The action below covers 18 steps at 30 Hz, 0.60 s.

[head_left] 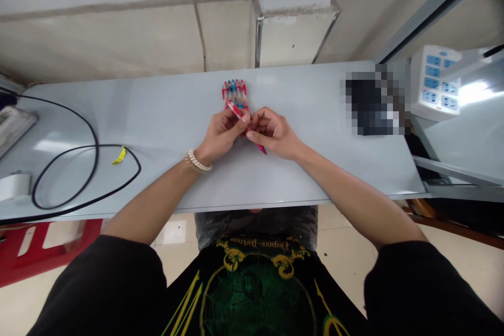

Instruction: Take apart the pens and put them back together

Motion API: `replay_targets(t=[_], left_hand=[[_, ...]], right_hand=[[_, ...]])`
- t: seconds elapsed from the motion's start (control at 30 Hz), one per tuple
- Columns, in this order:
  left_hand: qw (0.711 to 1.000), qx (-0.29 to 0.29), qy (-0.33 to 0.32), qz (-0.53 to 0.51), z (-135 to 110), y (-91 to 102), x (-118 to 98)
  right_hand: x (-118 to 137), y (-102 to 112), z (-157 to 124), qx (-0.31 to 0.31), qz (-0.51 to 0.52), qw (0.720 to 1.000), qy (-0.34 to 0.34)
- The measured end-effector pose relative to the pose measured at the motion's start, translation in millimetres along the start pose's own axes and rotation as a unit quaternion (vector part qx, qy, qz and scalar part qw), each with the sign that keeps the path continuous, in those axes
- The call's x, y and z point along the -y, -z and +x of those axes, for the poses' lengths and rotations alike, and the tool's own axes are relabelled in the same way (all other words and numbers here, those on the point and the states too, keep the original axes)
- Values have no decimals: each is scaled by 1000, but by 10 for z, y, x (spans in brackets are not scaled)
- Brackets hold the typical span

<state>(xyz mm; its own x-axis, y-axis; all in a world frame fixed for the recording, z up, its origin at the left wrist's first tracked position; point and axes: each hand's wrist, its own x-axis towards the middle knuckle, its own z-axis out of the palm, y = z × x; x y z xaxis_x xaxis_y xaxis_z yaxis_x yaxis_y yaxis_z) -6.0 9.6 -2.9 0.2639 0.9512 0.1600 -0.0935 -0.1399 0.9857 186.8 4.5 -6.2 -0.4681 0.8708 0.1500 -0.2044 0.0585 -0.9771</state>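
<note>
Got a row of pens (235, 93) up on the table (169, 115), cable (79, 146) and charger (14, 186) off to the left, blurred-out thing (372, 102) on the right, power strip (435, 84) just past that.

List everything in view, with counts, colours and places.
bunched pens: about five, red with blue and yellow parts, on table just beyond the hands
pink pen: one, pink-red, held between both hands
table: one, pale grey, in front of the person
cable: one, black, looped on table's left side
tag: one, yellow, on the cable
adapter: one, white, far left on table
device: one, whitish, at table's left edge
power strip: one, white with blue sockets, beyond table's right end
blurred object: one, dark, on table's right side
left hand: holding pink pen
bracelet: one, pale, beaded, on left wrist
right hand: holding pink pen
shirt: one, black with green and gold print, on the person
</note>
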Motion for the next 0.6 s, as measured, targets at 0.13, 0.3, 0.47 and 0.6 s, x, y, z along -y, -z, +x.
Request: replay_targets(t=[0.13,0.3,0.47,0.6], left_hand=[[994,-105,-7,-42,80,115,8],[993,-118,6,-30,135,208,22],[996,-89,1,-23,94,178,22],[997,-71,-20,0,79,153,35]], right_hand=[[27,31,-4,26,18,998,-53],[72,48,-13,60,32,994,-82],[61,59,-26,92,40,988,-115],[29,48,-44,97,1,990,-102]])
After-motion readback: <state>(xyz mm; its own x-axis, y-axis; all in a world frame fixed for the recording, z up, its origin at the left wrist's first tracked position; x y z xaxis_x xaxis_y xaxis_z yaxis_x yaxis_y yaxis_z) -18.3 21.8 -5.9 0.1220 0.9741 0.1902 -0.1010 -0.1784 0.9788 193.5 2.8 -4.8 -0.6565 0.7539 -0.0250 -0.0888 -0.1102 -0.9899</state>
